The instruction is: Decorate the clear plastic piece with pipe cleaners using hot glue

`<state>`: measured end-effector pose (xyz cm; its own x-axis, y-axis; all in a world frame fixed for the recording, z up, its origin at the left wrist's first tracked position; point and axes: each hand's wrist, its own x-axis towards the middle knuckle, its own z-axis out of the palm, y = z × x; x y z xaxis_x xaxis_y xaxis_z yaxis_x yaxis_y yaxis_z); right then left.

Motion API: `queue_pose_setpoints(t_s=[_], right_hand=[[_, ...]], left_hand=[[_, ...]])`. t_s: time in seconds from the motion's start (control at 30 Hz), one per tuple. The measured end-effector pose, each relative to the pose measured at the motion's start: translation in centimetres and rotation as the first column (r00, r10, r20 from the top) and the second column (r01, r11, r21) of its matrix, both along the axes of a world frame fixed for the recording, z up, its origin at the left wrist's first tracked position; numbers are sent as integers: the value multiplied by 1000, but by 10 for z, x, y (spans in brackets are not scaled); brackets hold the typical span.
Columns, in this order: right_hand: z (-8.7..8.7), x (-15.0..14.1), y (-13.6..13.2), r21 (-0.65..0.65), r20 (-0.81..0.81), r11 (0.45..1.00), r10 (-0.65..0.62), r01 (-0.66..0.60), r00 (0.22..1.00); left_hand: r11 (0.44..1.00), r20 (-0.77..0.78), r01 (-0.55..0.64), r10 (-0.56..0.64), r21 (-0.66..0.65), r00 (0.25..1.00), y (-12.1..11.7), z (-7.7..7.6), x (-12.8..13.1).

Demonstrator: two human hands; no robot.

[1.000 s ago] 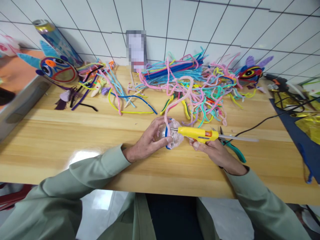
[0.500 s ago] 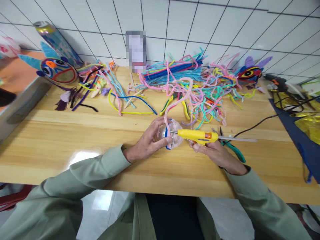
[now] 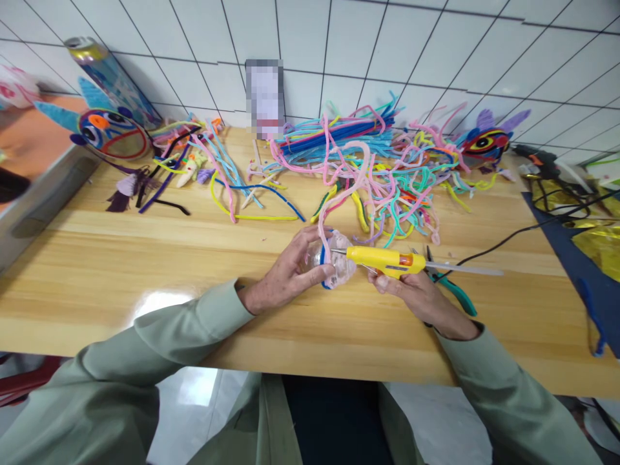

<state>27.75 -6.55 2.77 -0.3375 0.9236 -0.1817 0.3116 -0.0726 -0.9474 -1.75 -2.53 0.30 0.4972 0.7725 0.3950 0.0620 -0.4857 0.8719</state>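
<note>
My left hand (image 3: pixel 295 271) is closed around a clear plastic bottle piece (image 3: pixel 345 271) that has a blue band and pink fuzzy trim on it. A pink pipe cleaner (image 3: pixel 321 219) runs up from under my left thumb and bends away toward the pile behind. My right hand (image 3: pixel 407 290) grips a yellow hot glue gun (image 3: pixel 387 259) by its handle. The metal nozzle points left and reaches the pink pipe cleaner at the bottle piece. A clear glue stick (image 3: pixel 465 268) juts out of the gun's back end. Pliers with teal handles (image 3: pixel 455 292) lie just behind my right hand.
A tangle of colourful pipe cleaners (image 3: pixel 407 194) and a bundle of blue ones (image 3: pixel 339 139) lie along the wall. A fish-like craft piece (image 3: pixel 113 134) stands left, another (image 3: pixel 485 147) right. A phone (image 3: pixel 265 97) leans on the tiles. A black cord (image 3: pixel 508 232) crosses the right side.
The glue gun has shifted very slightly to the right, its nozzle still by the pink pipe cleaner. My left hand keeps its hold on the bottle piece.
</note>
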Motion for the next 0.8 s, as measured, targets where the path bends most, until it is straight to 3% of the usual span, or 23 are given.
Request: queue_pose_setpoints(t_s=[0.3, 0.8], right_hand=[[9, 1, -2, -33, 38, 999, 22, -21, 999], [0, -2, 2, -33, -11, 999, -9, 9, 1000]], left_hand=[[1000, 2, -5, 5, -9, 1000, 0, 0, 0], [1000, 10, -11, 10, 14, 1000, 1, -2, 1]])
